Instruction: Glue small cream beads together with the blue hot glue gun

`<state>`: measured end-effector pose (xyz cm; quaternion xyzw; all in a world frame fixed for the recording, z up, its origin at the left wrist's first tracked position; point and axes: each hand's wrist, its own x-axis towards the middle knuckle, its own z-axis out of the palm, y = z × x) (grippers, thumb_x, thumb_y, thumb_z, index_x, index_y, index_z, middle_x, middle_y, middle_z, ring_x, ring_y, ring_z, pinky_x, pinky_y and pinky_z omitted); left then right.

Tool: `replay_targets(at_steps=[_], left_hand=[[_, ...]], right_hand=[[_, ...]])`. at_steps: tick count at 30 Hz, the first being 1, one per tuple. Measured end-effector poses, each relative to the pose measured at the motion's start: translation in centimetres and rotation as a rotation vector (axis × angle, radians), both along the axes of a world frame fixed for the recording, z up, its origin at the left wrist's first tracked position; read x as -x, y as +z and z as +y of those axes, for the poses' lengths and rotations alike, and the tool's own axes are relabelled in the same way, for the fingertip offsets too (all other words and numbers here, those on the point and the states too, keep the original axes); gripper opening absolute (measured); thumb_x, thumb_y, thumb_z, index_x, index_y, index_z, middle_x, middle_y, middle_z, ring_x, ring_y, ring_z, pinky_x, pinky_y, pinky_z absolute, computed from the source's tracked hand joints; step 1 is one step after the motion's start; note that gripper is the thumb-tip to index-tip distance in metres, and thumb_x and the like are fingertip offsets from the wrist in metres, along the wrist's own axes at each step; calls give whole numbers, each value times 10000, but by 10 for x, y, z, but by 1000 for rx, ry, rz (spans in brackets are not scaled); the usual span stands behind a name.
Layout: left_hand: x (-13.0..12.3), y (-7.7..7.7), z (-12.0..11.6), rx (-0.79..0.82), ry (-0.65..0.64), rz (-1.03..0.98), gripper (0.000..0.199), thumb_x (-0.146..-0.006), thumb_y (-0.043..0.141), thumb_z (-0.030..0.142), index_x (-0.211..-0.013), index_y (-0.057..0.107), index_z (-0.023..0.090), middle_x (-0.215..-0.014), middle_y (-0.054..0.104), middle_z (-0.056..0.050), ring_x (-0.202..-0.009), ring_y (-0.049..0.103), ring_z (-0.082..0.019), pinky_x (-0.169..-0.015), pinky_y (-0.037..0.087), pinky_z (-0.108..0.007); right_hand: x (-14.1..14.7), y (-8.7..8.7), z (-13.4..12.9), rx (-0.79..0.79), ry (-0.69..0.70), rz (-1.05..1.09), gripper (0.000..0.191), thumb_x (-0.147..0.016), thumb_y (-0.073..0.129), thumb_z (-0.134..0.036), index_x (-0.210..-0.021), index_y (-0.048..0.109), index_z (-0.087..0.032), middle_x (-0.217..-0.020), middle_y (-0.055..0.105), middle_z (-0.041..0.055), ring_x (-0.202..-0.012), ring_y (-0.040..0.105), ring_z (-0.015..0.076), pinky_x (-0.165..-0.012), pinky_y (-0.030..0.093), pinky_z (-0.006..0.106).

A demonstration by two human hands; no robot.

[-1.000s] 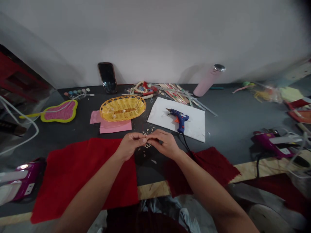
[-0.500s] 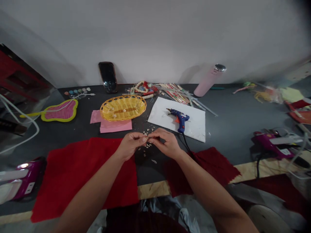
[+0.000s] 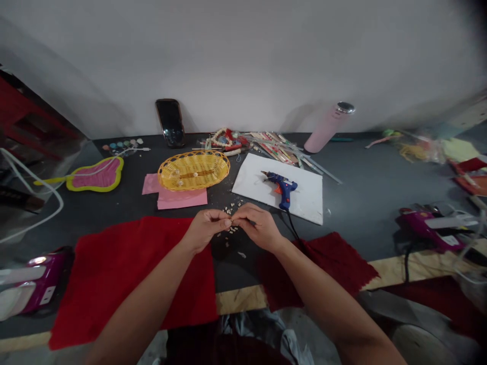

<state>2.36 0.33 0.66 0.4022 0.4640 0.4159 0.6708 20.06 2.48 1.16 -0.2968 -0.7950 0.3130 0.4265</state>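
My left hand [image 3: 205, 228] and my right hand [image 3: 256, 225] meet over the dark tabletop, both closed in a pinch with fingertips together. Whatever sits between them is too small to make out. Around and below the fingers lie several small pale bits [image 3: 233, 229], scattered on the table. A yellow wicker basket [image 3: 194, 170] with a few small clear pieces in it stands just beyond my left hand, on pink sheets [image 3: 182, 198]. Past my right hand, a blue glue gun [image 3: 282, 188] lies on a white board [image 3: 247, 175], its cord running toward my right forearm.
Red cloth [image 3: 140, 274] lies under my left forearm, and a darker red cloth [image 3: 335, 258] under my right. A black phone [image 3: 170, 123] and a pink bottle [image 3: 327, 128] stand near the wall. Purple devices [image 3: 428, 228] with cables sit at both sides.
My fingertips have drawn slightly closer together over the pale bits. The whole view has shifted a little; the things on the table lie as before.
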Motion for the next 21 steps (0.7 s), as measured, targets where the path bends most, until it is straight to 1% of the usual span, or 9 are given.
replay_targets(at_steps=[3,5,7,12,15,21], left_hand=[[-1,1,-1,30,19,-26,240,-614,765,337,-672,677,121,-606,609,-14,-565,505,-95,-567,365,-219],[-1,1,-1,47,13,-50,238,-614,766,333,-674,674,122,-608,613,-14,-558,512,-93,-559,365,-219],[-1,0,-1,57,-4,-65,238,-616,766,330,-669,670,118,-606,615,-17,-554,515,-93,-552,363,-218],[0,-3,-1,43,-30,-49,244,-646,746,344,-647,661,116,-579,605,-17,-527,504,-83,-533,357,-214],[1,-4,-1,47,-29,-54,257,-679,717,371,-666,668,120,-578,609,-22,-505,494,-80,-511,346,-214],[1,-3,-2,8,-33,-21,223,-679,722,341,-666,669,125,-602,609,-16,-544,499,-83,-531,348,-211]], right_hand=[[-1,-2,0,5,-16,29,97,-853,570,-241,-908,639,-199,-780,634,42,-730,592,137,-673,503,268],[-2,-3,0,14,-19,30,179,-833,598,-267,-998,622,-201,-784,626,37,-693,581,129,-642,500,260],[-2,-2,-1,18,-3,22,227,-822,610,-273,-1038,612,-205,-784,617,34,-679,574,125,-617,497,250],[-1,1,-2,7,56,22,136,-837,588,-223,-958,644,-194,-805,640,54,-766,603,141,-675,510,270],[-1,2,-2,4,48,31,114,-836,591,-210,-934,645,-193,-807,641,51,-759,605,136,-675,509,266],[-2,4,-3,-3,49,-10,93,-848,564,-182,-904,638,-192,-802,639,48,-765,600,135,-697,506,268]])
